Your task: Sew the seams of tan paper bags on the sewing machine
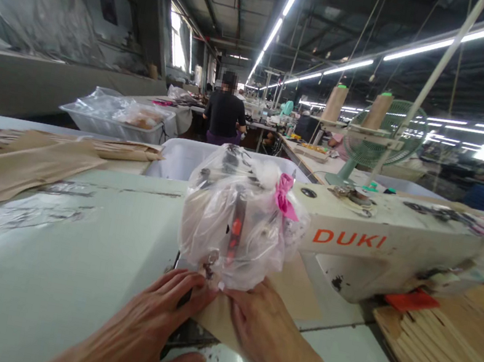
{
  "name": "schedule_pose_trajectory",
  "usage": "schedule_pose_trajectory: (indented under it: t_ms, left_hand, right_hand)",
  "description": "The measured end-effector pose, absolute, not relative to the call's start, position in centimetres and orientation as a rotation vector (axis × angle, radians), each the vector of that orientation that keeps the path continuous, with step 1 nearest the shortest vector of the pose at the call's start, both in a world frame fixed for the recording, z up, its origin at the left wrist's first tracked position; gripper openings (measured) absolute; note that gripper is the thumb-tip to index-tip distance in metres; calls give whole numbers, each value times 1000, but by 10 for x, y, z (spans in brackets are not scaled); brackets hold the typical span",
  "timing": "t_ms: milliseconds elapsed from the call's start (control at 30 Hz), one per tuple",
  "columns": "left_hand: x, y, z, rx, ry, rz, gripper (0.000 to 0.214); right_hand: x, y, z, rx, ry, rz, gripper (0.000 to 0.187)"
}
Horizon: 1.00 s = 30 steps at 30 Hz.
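A sewing machine (348, 240) stands before me, its head wrapped in a clear plastic bag (202, 218) tied with a pink ribbon (285, 196). Beige fabric (218, 317) lies on the machine bed beneath the needle area and shows again right of the bag. My left hand (153, 315) is open and palm down left of the presser foot (210, 263), fingertips near it and thumb spread apart. On the fabric's right side, my right hand (259, 321) is closed, its fingers bent together at the cloth just under the bag. Some of its fingertips are hidden.
Beige cut pieces (29, 168) lie at the left rear of the table. A stack of beige pieces (451, 349) is on the right, beside a red object (411, 300). Behind the machine are a white bin (176, 154), thread cones (334, 102), a green fan (385, 137) and a seated person (225, 109).
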<state>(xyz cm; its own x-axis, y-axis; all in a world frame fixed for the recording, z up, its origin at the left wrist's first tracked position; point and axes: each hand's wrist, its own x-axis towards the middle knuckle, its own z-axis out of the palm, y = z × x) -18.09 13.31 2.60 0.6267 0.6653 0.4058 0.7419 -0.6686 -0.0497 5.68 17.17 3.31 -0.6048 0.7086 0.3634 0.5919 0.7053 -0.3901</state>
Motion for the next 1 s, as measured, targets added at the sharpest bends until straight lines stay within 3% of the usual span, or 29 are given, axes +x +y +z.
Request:
schedule_pose_trajectory:
  t_ms: [433,667,867,1000]
  left_hand:
    - [-180,140,28,-2890,-1376,-419,65]
    - [-176,130,41,-2922,-1400,-380,52]
    - [-189,108,58,-2863,-1643,-528,41]
    - [-180,113,59,-2898,-1659,-635,36]
  right_hand:
    - [58,188,46,-1092,-2602,182,30]
    - [41,226,65,-1134,-2763,61,31]
    - [59,173,72,-1416,-2648,-99,24]
    - [53,149,65,-1368,-2573,-96,27]
